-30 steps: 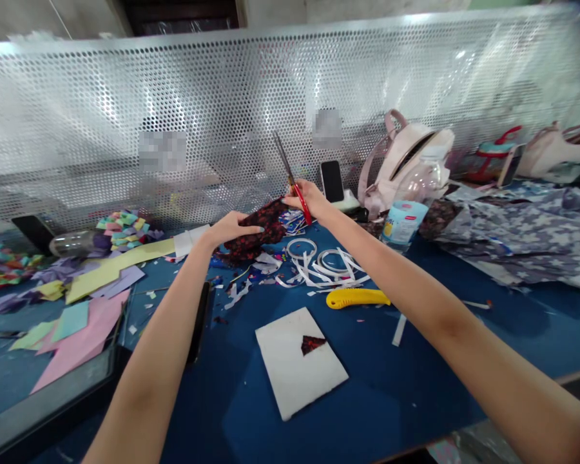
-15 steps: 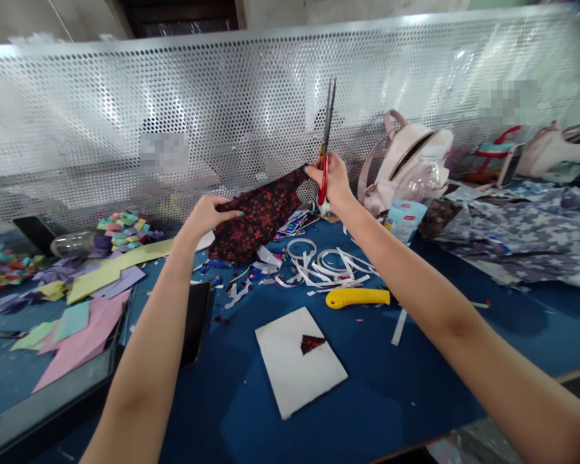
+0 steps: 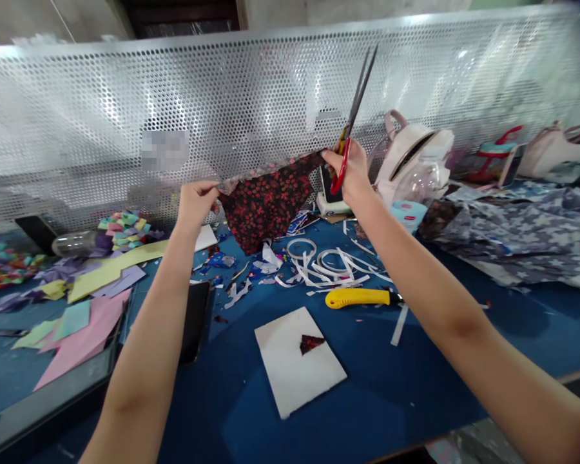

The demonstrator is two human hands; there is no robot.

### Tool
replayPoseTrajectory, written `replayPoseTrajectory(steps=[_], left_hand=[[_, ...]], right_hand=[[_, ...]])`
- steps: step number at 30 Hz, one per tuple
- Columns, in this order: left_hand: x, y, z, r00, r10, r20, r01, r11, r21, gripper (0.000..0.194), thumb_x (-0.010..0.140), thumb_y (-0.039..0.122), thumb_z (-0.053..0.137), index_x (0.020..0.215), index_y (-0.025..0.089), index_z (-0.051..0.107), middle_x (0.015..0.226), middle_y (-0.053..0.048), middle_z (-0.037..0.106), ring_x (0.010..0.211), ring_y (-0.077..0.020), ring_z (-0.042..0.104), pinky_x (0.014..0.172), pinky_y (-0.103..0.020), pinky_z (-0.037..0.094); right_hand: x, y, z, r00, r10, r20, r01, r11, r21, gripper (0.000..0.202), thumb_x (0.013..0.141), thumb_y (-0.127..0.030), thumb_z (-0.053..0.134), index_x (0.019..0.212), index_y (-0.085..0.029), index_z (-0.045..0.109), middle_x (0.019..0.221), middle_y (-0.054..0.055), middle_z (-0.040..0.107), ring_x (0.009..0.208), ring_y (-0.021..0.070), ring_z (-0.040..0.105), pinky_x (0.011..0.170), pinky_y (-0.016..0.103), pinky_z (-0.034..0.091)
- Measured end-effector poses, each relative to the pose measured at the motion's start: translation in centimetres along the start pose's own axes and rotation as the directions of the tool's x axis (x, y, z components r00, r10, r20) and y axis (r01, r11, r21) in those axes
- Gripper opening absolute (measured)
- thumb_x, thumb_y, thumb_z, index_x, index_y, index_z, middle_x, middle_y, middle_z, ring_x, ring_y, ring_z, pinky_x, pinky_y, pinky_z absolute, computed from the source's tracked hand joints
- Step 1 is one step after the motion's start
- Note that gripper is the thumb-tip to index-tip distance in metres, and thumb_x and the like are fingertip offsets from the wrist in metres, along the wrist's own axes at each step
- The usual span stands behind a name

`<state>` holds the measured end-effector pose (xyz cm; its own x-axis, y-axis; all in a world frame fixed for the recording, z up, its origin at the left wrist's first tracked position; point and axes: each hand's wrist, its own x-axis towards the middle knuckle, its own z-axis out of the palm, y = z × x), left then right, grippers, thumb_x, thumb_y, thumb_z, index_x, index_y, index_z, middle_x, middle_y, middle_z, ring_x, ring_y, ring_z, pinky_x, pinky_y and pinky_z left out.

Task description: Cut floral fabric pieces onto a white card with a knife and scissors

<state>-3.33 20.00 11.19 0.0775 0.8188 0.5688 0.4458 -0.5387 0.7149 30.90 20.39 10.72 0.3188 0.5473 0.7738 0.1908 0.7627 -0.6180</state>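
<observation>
A dark fabric piece (image 3: 270, 200) with a red floral print hangs stretched between my two hands above the table. My left hand (image 3: 198, 201) pinches its upper left corner. With thumb and fingers, my right hand (image 3: 352, 169) grips the upper right corner and also holds red-handled scissors (image 3: 359, 96), blades pointing up and slightly parted. Below lies a white square board (image 3: 299, 380), bearing a small scrap of similar floral fabric (image 3: 311, 344). A yellow utility knife (image 3: 357, 297) rests behind the board.
White strips (image 3: 328, 264) and cut scraps litter the table's middle. Coloured papers (image 3: 87, 322) and a dark phone (image 3: 196, 322) lie at left. A pale backpack (image 3: 410, 151), plastic bottle (image 3: 423, 180) and star-patterned cloth (image 3: 526, 232) occupy the right. A perforated metal panel (image 3: 251, 96) stands behind.
Both hands have moved apart, spreading the fabric wider. My right hand rose and went right, its scissors tilting rightward; my left hand shifted slightly left and up.
</observation>
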Motion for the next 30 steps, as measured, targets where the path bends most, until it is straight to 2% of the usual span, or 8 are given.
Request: replayPoseTrajectory(steps=[6, 11, 16, 18, 23, 25, 27, 30], left_hand=[[-0.7, 3.2, 0.0, 0.986, 0.055, -0.156, -0.079, 0.985, -0.154, 0.017, 0.095, 0.026, 0.057, 0.099, 0.014, 0.068, 0.084, -0.003, 0.070, 0.070, -0.0130, 0.069, 0.064, -0.026, 0.059], [-1.1, 4.6, -0.1, 0.966, 0.134, -0.223, -0.178, 0.966, -0.190, 0.019, 0.085, 0.017, 0.054, 0.087, 0.018, 0.073, 0.080, 0.000, 0.072, 0.076, -0.0140, 0.073, 0.068, -0.022, 0.059], [-1.0, 4.8, -0.6, 0.950, 0.202, -0.240, -0.238, 0.962, -0.134, 0.016, 0.086, 0.016, 0.058, 0.083, 0.017, 0.073, 0.076, 0.000, 0.070, 0.071, -0.0132, 0.071, 0.068, -0.023, 0.058], [-1.0, 5.0, -0.8, 0.944, 0.233, -0.234, -0.262, 0.960, -0.100, 0.011, 0.090, 0.019, 0.062, 0.087, 0.014, 0.071, 0.080, 0.000, 0.070, 0.070, -0.0131, 0.069, 0.069, -0.027, 0.058], [-1.5, 6.2, -1.2, 0.926, 0.309, -0.214, -0.324, 0.946, -0.034, 0.021, 0.096, 0.033, 0.063, 0.098, 0.012, 0.066, 0.093, -0.003, 0.069, 0.081, -0.0153, 0.068, 0.074, -0.033, 0.058], [-1.6, 6.8, -1.4, 0.914, 0.341, -0.219, -0.354, 0.935, -0.024, 0.018, 0.095, 0.030, 0.064, 0.096, 0.012, 0.067, 0.090, -0.002, 0.069, 0.077, -0.0144, 0.067, 0.073, -0.032, 0.058], [-1.8, 7.4, -1.5, 0.901, 0.368, -0.231, -0.382, 0.924, -0.020, 0.010, 0.093, 0.020, 0.064, 0.092, 0.011, 0.070, 0.082, 0.000, 0.070, 0.067, -0.0114, 0.065, 0.068, -0.028, 0.057], [-2.3, 8.4, -1.6, 0.890, 0.390, -0.237, -0.408, 0.913, -0.027, 0.020, 0.087, 0.006, 0.056, 0.090, 0.011, 0.075, 0.073, 0.001, 0.069, 0.057, -0.0074, 0.063, 0.059, -0.020, 0.052]], right_hand=[[0.2, -1.3, 0.1, 1.000, -0.005, 0.029, 0.002, 0.994, 0.106, 0.046, 0.069, -0.060, 0.078, 0.079, -0.026, 0.049, 0.082, 0.000, 0.057, 0.081, 0.0212, 0.063, 0.075, 0.039, 0.056], [0.1, -2.1, 0.3, 0.998, 0.058, 0.010, -0.058, 0.988, 0.146, 0.052, 0.063, -0.063, 0.080, 0.077, -0.026, 0.045, 0.082, 0.001, 0.056, 0.079, 0.0226, 0.064, 0.069, 0.039, 0.057], [-0.4, -3.4, 0.4, 0.999, 0.053, 0.003, -0.053, 0.994, 0.095, 0.047, 0.069, -0.058, 0.074, 0.077, -0.027, 0.040, 0.078, 0.001, 0.051, 0.070, 0.0197, 0.056, 0.065, 0.038, 0.051], [-0.4, -3.8, 0.4, 0.999, 0.044, -0.001, -0.044, 0.995, 0.089, 0.043, 0.070, -0.054, 0.073, 0.077, -0.027, 0.040, 0.077, 0.001, 0.051, 0.067, 0.0182, 0.053, 0.063, 0.037, 0.049], [-0.1, -4.4, 0.2, 0.999, 0.029, -0.017, -0.027, 0.995, 0.093, 0.039, 0.074, -0.051, 0.071, 0.079, -0.027, 0.041, 0.073, -0.001, 0.051, 0.064, 0.0166, 0.049, 0.064, 0.037, 0.048], [0.0, -4.7, 0.0, 0.999, 0.018, -0.027, -0.016, 0.995, 0.096, 0.038, 0.075, -0.051, 0.070, 0.079, -0.027, 0.040, 0.071, -0.002, 0.051, 0.063, 0.0165, 0.049, 0.064, 0.036, 0.048], [0.1, -5.1, -0.2, 0.999, 0.008, -0.041, -0.003, 0.994, 0.105, 0.036, 0.076, -0.047, 0.070, 0.080, -0.028, 0.040, 0.071, -0.002, 0.051, 0.063, 0.0164, 0.049, 0.063, 0.036, 0.047], [0.4, -5.5, -0.5, 0.998, -0.004, -0.068, 0.012, 0.993, 0.117, 0.031, 0.074, -0.041, 0.069, 0.078, -0.027, 0.042, 0.070, -0.001, 0.050, 0.061, 0.0161, 0.050, 0.060, 0.035, 0.044]])
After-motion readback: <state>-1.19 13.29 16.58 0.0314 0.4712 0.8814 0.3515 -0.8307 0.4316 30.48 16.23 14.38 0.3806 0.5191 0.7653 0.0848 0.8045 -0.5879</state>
